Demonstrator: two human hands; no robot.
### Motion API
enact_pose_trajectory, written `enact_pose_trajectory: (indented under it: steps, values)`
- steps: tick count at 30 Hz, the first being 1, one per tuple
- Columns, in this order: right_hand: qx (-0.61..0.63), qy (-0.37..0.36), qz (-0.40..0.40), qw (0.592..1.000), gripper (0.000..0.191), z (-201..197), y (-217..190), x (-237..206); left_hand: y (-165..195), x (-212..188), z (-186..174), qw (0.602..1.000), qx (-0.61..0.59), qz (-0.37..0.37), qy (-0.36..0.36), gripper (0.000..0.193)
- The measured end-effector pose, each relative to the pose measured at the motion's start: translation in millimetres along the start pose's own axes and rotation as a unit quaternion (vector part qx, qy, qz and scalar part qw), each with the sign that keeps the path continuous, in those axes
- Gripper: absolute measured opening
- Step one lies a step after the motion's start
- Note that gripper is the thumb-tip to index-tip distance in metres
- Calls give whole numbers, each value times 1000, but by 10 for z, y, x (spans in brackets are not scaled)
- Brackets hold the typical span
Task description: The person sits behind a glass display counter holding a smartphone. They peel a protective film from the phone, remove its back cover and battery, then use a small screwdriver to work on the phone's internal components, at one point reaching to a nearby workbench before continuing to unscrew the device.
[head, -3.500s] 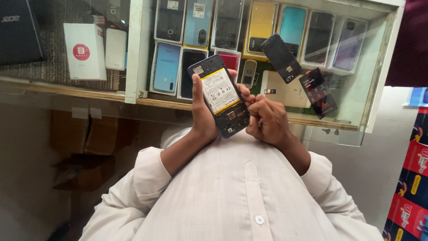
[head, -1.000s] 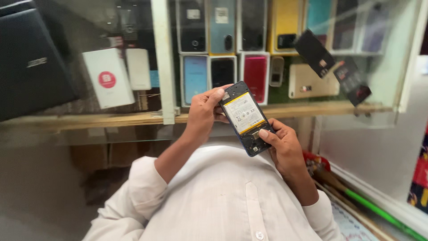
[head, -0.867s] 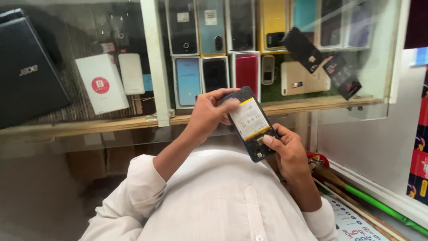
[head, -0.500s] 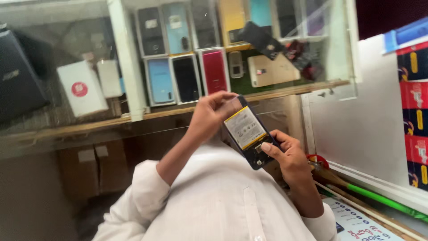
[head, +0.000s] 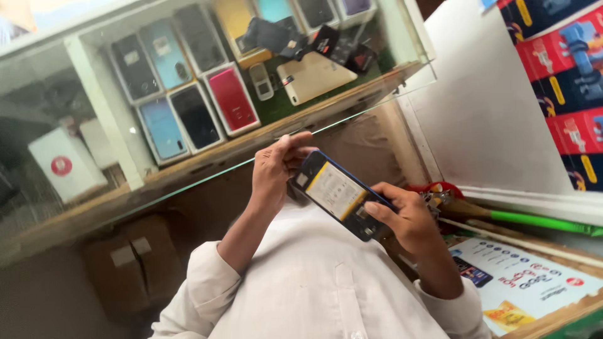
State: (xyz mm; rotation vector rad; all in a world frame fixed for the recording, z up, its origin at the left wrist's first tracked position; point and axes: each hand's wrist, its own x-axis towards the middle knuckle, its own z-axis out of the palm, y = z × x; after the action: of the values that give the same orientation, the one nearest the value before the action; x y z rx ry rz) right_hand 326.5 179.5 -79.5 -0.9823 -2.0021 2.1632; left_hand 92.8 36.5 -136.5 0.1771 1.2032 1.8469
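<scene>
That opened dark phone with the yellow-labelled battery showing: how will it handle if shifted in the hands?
The opened dark phone probably stays rigid, being a flat slab held only at its ends by the left hand and right hand. Its exposed insides look fragile.

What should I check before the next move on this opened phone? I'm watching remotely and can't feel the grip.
1. Both hands on the phone: ok; left hand holds the top end, right hand the lower end.
2. Back cover off, yellow-labelled battery exposed: ok.
3. Right thumb rests on the lower part of the open back: ok.
4. Grip firmness: cannot tell.
5. Support beneath the phone: not ok; it is held in the air over the white shirt.
6. Tools in hand: not ok; none visible, a green-handled tool lies apart at the right.
</scene>
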Motion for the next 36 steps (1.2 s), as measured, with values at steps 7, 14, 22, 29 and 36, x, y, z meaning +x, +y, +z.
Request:
enact_pose_trajectory:
  steps: [7, 14, 22, 29, 36]
  values:
    - [116, -17, -110, 987, 37, -246, -16, -605, 283, 13, 499, 915, -48, -228, -329, 67]
    - [21, 94, -72, 993, 39, -310, -19, -792, 166, -45, 1057, 588, -108, -614, -515, 71]
    - [161, 359, -81, 916, 26, 246, 299, -1177, -146, -292, 1218, 587, -55, -642, -491, 69]
    - [150, 478, -60, 863, 25, 558, 630, -1852, -548, -658, 1565, 504, 36, -682, -528, 64]
    - [-2, 434, -46, 900, 18, 189, 544, -2977, -829, -1260, 1979, 439, 38, -723, -532, 73]
